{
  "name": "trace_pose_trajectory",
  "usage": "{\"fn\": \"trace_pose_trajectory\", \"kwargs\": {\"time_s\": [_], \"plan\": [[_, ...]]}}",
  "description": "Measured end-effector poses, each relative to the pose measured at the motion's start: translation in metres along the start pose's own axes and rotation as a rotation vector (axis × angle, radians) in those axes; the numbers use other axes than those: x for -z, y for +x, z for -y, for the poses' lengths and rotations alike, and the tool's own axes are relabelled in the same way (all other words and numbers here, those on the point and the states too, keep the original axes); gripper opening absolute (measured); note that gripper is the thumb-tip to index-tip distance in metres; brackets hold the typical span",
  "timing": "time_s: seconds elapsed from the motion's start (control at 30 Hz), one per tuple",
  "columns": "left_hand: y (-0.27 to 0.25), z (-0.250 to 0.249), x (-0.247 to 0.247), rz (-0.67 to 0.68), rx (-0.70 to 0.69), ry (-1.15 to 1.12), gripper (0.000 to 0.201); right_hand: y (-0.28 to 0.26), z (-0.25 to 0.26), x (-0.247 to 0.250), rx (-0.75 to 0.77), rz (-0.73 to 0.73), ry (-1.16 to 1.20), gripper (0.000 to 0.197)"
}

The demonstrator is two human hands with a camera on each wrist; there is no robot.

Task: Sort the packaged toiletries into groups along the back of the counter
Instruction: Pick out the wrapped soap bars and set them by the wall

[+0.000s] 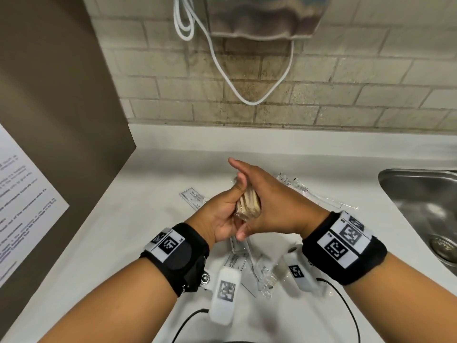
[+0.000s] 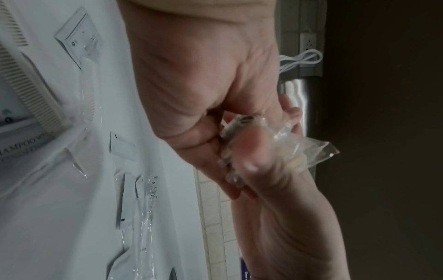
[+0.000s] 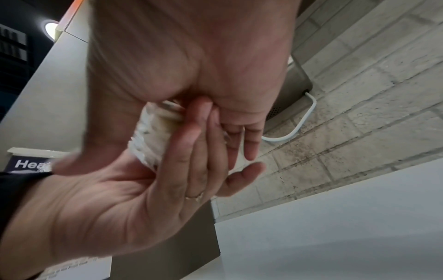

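Note:
My two hands meet above the middle of the white counter [image 1: 173,157] around a bundle of clear-wrapped packets of pale wooden sticks [image 1: 248,203]. My left hand [image 1: 222,214] holds the bundle from below, with its thumb curled over the top. My right hand [image 1: 272,206] lies flat against the bundle's right side, fingers straight and pointing to the back left. In the left wrist view the bundle's loose plastic end [image 2: 311,151] sticks out past the fingers. From the right wrist, the bundle [image 3: 153,140] sits between both palms. White sachets [image 1: 195,198], a wrapped toothbrush [image 1: 319,194] and a wrapped comb [image 1: 267,276] lie on the counter.
A steel sink [image 1: 420,194] is set into the counter at the right. A brown panel [image 1: 61,120] with a printed notice stands along the left. A white cable [image 1: 247,95] hangs over the tiled back wall. More sachets [image 1: 237,261] lie under my wrists.

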State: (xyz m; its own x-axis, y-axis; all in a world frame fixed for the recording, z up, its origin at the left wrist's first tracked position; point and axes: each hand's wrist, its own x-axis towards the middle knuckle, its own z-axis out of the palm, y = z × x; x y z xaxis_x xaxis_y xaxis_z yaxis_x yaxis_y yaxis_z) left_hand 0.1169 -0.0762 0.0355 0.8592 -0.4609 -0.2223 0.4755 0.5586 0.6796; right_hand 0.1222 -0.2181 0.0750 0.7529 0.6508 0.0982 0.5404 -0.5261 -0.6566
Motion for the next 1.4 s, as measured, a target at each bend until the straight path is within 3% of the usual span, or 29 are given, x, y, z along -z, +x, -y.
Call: {"fn": "trace_pose_trajectory", "kwargs": {"time_s": [0.17, 0.27, 0.33, 0.43, 0.53, 0.6, 0.7, 0.83, 0.9, 1.07, 1.2, 1.4], "plan": [[0.001, 0.001, -0.002, 0.066, 0.004, 0.009, 0.074, 0.0, 0.001, 0.0, -0.028, -0.023, 0.025, 0.129], [0.0, 0.003, -0.003, 0.068, -0.026, 0.008, 0.073, -0.004, -0.002, 0.003, -0.049, 0.05, 0.127, 0.13], [-0.001, 0.002, -0.003, 0.064, -0.043, 0.024, 0.069, -0.005, -0.003, 0.004, -0.032, 0.033, 0.167, 0.113], [-0.002, 0.0, -0.004, 0.057, -0.044, 0.064, 0.065, -0.003, 0.0, -0.001, -0.001, -0.062, 0.005, 0.077], [-0.005, 0.0, -0.003, 0.072, -0.024, 0.078, 0.071, -0.003, -0.001, -0.005, 0.0, -0.006, 0.033, 0.084], [-0.007, 0.002, -0.003, 0.084, -0.012, 0.112, 0.072, -0.003, -0.002, -0.01, 0.01, -0.053, 0.019, 0.076], [-0.008, 0.001, 0.0, 0.113, -0.002, 0.157, 0.061, -0.003, -0.002, -0.019, 0.037, -0.182, -0.014, 0.058], [-0.012, -0.006, 0.004, 0.083, 0.023, 0.25, 0.048, -0.002, -0.01, -0.017, 0.096, -0.185, -0.134, 0.052], [-0.015, -0.011, 0.006, 0.012, 0.023, 0.387, 0.042, -0.001, -0.016, -0.015, 0.109, -0.152, -0.358, 0.059], [-0.016, -0.016, 0.005, -0.117, 0.031, 0.58, 0.021, 0.007, -0.022, -0.021, 0.054, -0.019, -0.658, 0.112], [-0.018, -0.018, 0.008, -0.189, 0.014, 0.473, 0.023, 0.02, -0.019, -0.022, 0.006, 0.025, -0.657, 0.142], [-0.028, -0.022, 0.029, -0.234, -0.024, 0.27, 0.034, 0.042, -0.011, -0.025, 0.096, 0.073, -0.605, 0.155]]}}
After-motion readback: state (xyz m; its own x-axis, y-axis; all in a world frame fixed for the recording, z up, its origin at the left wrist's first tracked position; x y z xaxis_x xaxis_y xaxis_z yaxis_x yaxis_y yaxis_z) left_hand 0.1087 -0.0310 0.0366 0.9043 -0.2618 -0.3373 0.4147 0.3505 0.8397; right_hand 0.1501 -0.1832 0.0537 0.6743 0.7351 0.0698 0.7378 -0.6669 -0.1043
